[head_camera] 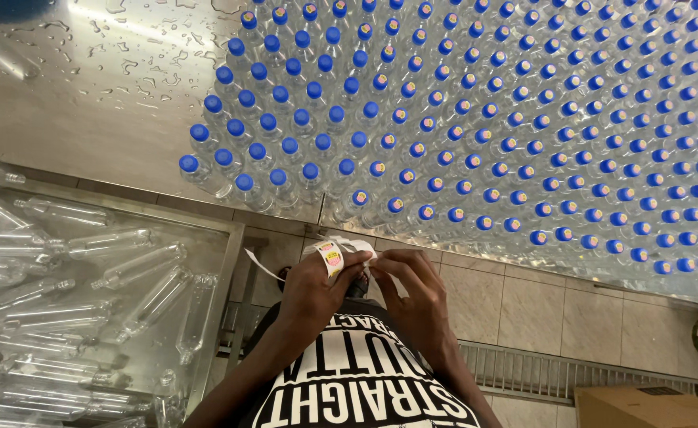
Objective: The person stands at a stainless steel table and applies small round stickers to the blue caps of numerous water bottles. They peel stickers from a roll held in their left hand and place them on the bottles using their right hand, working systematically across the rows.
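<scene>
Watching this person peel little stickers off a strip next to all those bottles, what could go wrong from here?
The round yellow-and-pink sticker sits on the left hand, close to the right hand; it might fold or cling to skin.

The clear plastic bottles with blue caps stand tightly packed on the wet steel table; a nudge could topple the edge row.

The loose white backing strip might snag.

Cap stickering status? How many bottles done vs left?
Done: most capped bottles on the wet steel table show a round sticker on the blue cap. In hand: left hand holds a sticker strip; right hand peels at it. Left: plain blue caps at the block's left edge. Empty uncapped bottles lie in the bin on the left.
</scene>
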